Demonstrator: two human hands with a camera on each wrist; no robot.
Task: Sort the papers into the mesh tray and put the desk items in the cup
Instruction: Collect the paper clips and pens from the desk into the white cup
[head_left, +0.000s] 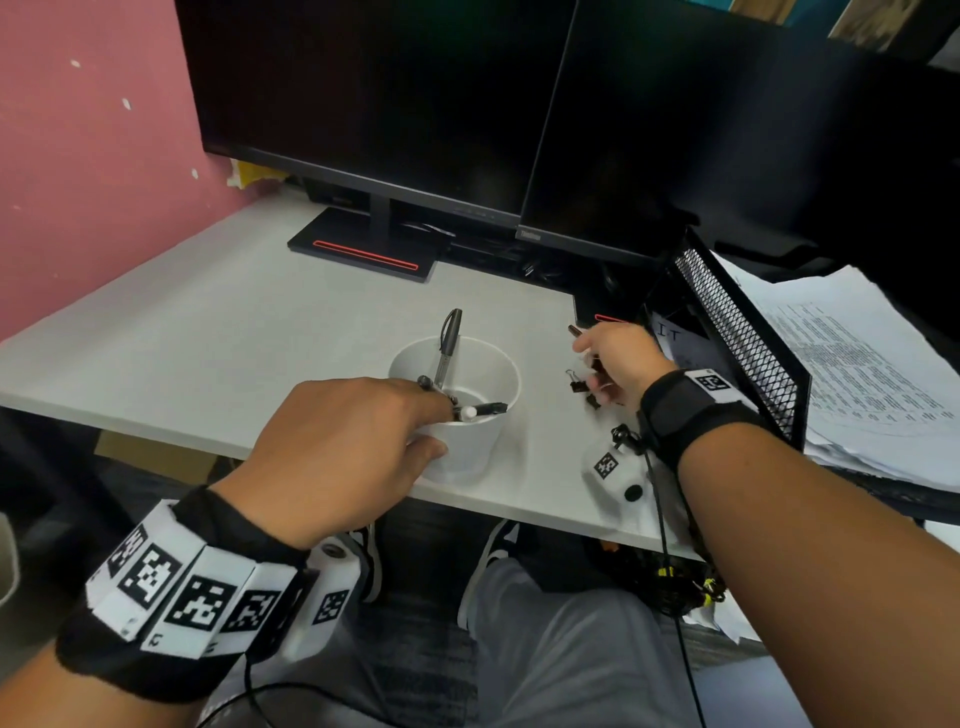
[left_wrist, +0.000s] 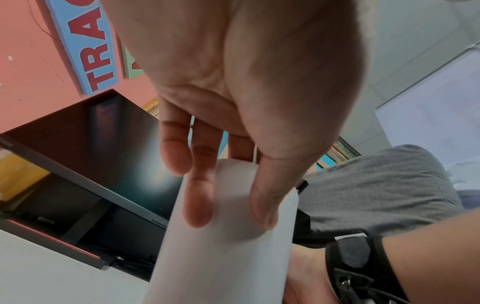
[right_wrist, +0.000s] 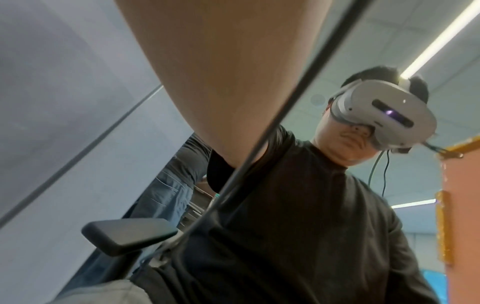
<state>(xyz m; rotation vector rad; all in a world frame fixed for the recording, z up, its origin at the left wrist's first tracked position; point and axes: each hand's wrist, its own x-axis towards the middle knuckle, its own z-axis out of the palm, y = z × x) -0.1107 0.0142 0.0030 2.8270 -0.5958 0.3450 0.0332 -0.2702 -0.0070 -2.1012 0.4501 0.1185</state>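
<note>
A white cup (head_left: 467, 441) stands near the desk's front edge with a black pen (head_left: 450, 340) upright in it and a marker (head_left: 485, 409) lying across its rim. My left hand (head_left: 434, 427) wraps round the cup's near side; in the left wrist view, the hand (left_wrist: 231, 220) has its fingers and thumb on the cup's wall (left_wrist: 221, 257). To the right, my right hand (head_left: 597, 358) curls down over small black binder clips (head_left: 577, 383), and a dark tip shows at its fingertips. The right wrist view shows only my forearm. The black mesh tray (head_left: 743, 332) at far right holds printed papers (head_left: 862, 374).
Two dark monitors stand at the back, one on a black base (head_left: 363, 249) with a red stripe. A pink wall borders the left. A slip marked "IT" (head_left: 670, 332) lies beside the tray. The desk (head_left: 208, 338) ends just in front of the cup.
</note>
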